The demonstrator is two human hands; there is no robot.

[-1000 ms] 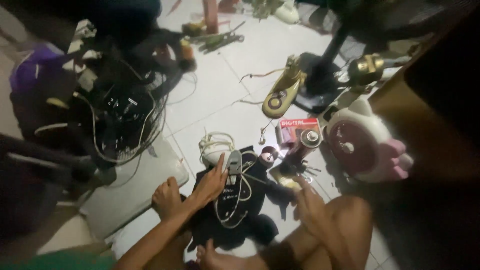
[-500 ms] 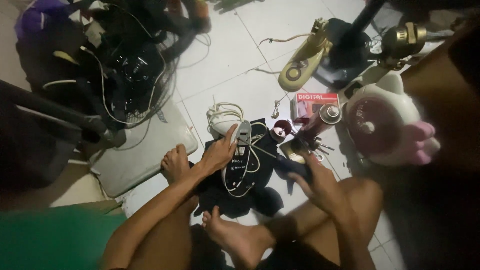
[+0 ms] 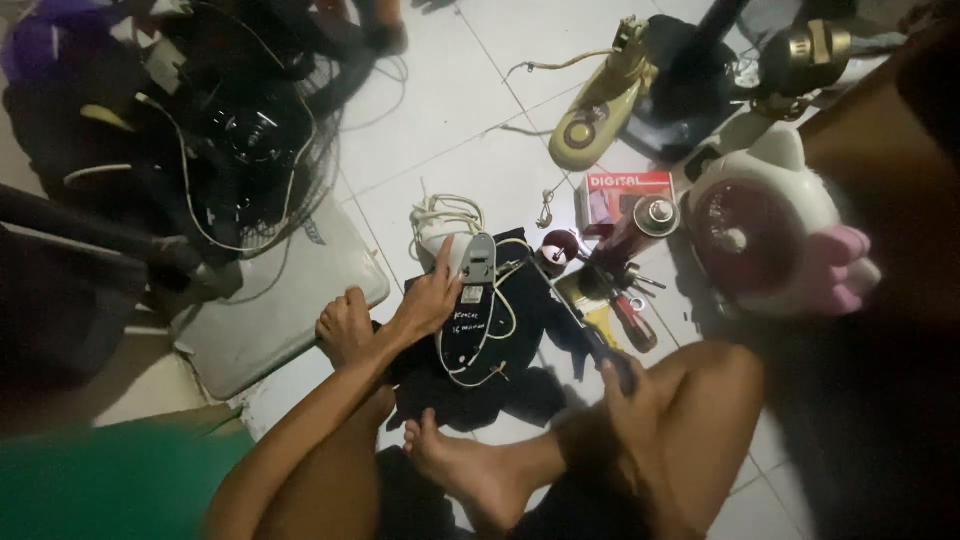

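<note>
I sit on a tiled floor with bare legs and feet in view. My left hand (image 3: pixel 428 298) lies flat on a black appliance part (image 3: pixel 520 325), its forefinger stretched out beside a grey piece (image 3: pixel 478 258) fixed to it. A thin white wire (image 3: pixel 470 370) loops over the black part. My right hand (image 3: pixel 628 392) is by my right knee, closed around the handle of a dark long tool (image 3: pixel 585 330) that points toward the black part. A coiled white cord (image 3: pixel 442 215) lies just beyond my left forefinger.
A pink and white fan (image 3: pixel 775 225) stands at the right, with a red box (image 3: pixel 625 188), a small can (image 3: pixel 655 215) and screwdrivers (image 3: pixel 632 322) beside it. A cream appliance (image 3: pixel 598 112) lies behind. A black fan grille with cables (image 3: pixel 250 130) and a grey board (image 3: pixel 270 305) are at the left.
The view has shifted down and closer. My left hand stays on the black part; my right hand has drawn back toward my knee with the tool.
</note>
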